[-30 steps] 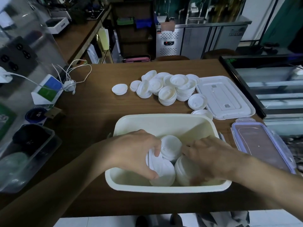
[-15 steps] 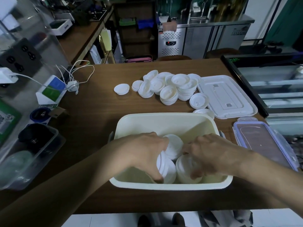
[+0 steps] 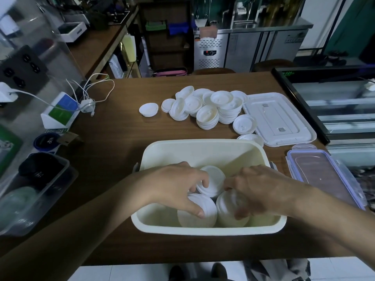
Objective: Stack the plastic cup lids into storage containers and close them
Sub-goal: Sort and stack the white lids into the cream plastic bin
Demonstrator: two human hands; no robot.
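Three stacks of cup lids fill the near half of the cream container at the desk's near edge. The left hand curls round the left stack, and the right hand round the right stack. The left stack, on edge earlier, now lies flatter.

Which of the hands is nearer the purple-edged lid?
Right. The right hand, holding cup lids in the tub, is next to the purple-edged lid; the left hand is farther, across the tub.
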